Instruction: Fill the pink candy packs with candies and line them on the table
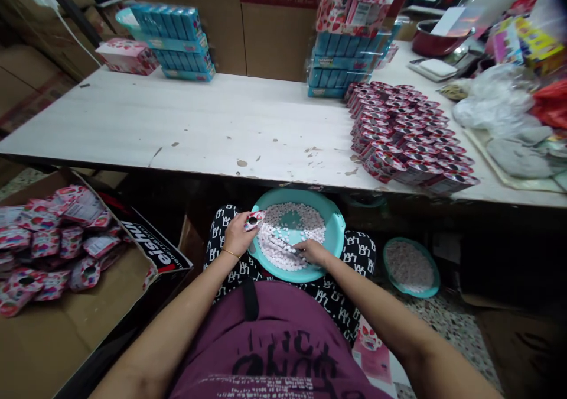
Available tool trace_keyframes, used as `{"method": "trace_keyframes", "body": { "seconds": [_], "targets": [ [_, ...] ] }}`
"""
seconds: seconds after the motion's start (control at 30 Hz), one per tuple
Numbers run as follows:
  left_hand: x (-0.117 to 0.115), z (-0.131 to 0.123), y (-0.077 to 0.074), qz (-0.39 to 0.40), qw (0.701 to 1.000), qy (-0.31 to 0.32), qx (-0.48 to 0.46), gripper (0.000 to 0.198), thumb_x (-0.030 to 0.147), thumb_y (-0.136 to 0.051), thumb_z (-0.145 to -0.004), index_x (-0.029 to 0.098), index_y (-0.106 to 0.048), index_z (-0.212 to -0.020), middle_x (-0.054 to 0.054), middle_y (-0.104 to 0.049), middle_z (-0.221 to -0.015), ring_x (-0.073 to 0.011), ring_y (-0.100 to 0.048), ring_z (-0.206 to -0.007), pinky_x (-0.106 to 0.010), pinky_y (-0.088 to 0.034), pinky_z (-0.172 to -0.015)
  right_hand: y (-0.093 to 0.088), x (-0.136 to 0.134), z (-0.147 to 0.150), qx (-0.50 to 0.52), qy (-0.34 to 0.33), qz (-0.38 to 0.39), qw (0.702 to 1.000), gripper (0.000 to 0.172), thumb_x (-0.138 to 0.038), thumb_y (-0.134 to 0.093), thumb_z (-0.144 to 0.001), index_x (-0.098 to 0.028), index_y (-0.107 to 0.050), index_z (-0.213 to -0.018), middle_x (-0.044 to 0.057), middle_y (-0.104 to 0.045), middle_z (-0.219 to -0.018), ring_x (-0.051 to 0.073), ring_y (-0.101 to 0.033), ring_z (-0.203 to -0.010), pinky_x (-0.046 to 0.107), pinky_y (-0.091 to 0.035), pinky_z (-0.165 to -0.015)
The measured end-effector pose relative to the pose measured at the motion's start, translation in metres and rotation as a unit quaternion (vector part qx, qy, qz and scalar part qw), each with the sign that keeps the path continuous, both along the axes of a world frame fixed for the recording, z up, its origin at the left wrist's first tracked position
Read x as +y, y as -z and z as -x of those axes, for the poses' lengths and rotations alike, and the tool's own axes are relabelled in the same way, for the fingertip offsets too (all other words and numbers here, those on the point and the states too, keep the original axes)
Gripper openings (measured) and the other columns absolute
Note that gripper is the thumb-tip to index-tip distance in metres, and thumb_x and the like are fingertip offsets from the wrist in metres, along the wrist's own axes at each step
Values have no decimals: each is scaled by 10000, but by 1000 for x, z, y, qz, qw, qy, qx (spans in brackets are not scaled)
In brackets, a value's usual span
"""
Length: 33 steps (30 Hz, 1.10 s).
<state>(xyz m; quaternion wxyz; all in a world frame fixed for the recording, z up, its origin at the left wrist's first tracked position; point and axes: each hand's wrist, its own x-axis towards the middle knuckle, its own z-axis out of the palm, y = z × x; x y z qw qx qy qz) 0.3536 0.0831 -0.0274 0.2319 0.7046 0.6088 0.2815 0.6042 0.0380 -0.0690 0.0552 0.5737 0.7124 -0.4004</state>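
Note:
A turquoise plastic basin (339, 233) rests on my lap, with many small white and pale pink candies (283, 245) spread over its bottom. My left hand (239, 232) is at the basin's left rim, closed around a small red-and-white strawberry-print box (254, 220) whose dark round opening faces up. Inside the basin, toward its right side, my right hand (312, 251) reaches down among the candies. Its fingers are curled around something thin, perhaps a scoop, which I cannot make out clearly.
Strawberry-print boxes fill a carton (146, 233) at the left. Several rows of similar boxes (407, 133) stand on the white table (248, 121), with blue packs (177, 41) behind. Another basin (436, 275) of candies sits low at the right. Plastic bags (496, 100) lie at the table's right end.

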Motion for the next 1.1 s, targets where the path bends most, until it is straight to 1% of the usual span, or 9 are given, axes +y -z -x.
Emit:
{"method": "trace_keyframes", "body": {
  "seconds": [0.1, 0.3, 0.47, 0.6, 0.7, 0.8, 0.9, 1.0, 1.1],
  "targets": [
    [-1, 0, 2, -12, 1000, 20, 10, 313, 226, -595, -682, 185, -573, -991, -44, -593, -921, -185, -557, -874, -302, -447, -787, -21, 4, -14, 57, 16, -6, 998, 332, -117, -476, -695, -191, -666, -957, -11, -671, -814, 124, -576, -764, 190, -392, -673],
    [-4, -19, 8, -22, 992, 113, 56, 398, 135, -580, -672, 194, -540, -1064, -56, -574, -1031, -203, -511, -972, -342, -412, -870, -88, 15, -22, 116, 48, -46, 991, 305, -184, -429, -743, -164, -669, -930, -5, -617, -656, 99, -499, -583, 208, -354, -574],
    [-9, -37, 7, -16, 986, 141, 87, 391, 115, -583, -669, 169, -550, -1055, -68, -572, -1009, -211, -507, -953, -334, -413, -860, -129, 26, -1, -22, -29, -106, 994, 268, -130, -400, -732, -183, -663, -729, 20, -622, -652, 115, -525, -634, 214, -325, -585],
    [-11, -38, 10, -12, 986, 140, 92, 405, 115, -588, -667, 181, -544, -1064, -69, -571, -1004, -220, -506, -959, -349, -418, -855, -154, 26, 20, -159, -64, -114, 979, 269, -132, -406, -736, -192, -657, -811, 81, -657, -790, 172, -573, -744, 246, -352, -626],
    [-10, -34, 13, -17, 988, 135, 71, 415, 118, -595, -662, 187, -543, -1068, -69, -572, -1008, -223, -507, -969, -356, -414, -863, -165, 23, 18, -216, -71, -131, 965, 284, -131, -402, -740, -186, -648, -871, 111, -653, -857, 209, -586, -794, 275, -379, -649],
    [-9, -28, 13, -12, 993, 114, 38, 412, 121, -600, -658, 196, -549, -1060, -61, -575, -1007, -216, -514, -965, -353, -417, -860, -148, 21, 0, -225, -43, -136, 964, 335, -121, -359, -765, -209, -626, -947, 104, -647, -903, 214, -585, -825, 295, -400, -676],
    [-8, -22, 9, -6, 996, 92, 11, 400, 131, -602, -657, 202, -554, -1048, -51, -579, -1000, -205, -522, -956, -341, -420, -853, -99, 18, -14, -210, -19, -88, 974, 401, -81, -345, -761, -213, -603, -1038, 115, -632, -974, 219, -574, -875, 329, -406, -743],
    [-8, -15, 5, -12, 998, 68, 0, 375, 153, -599, -663, 193, -558, -1034, -46, -581, -976, -196, -529, -936, -322, -421, -846, -41, 12, -11, -180, -24, -29, 983, 353, -108, -407, -759, -206, -636, -1009, 107, -644, -954, 218, -573, -881, 309, -406, -761],
    [-7, -5, 2, -20, 999, 49, 4, 363, 168, -594, -669, 185, -558, -1029, -44, -580, -961, -190, -533, -923, -308, -421, -841, -6, 6, 0, -123, -19, -23, 992, 310, -158, -514, -716, -209, -655, -987, 67, -660, -923, 199, -573, -870, 251, -404, -735]
  ]
}}
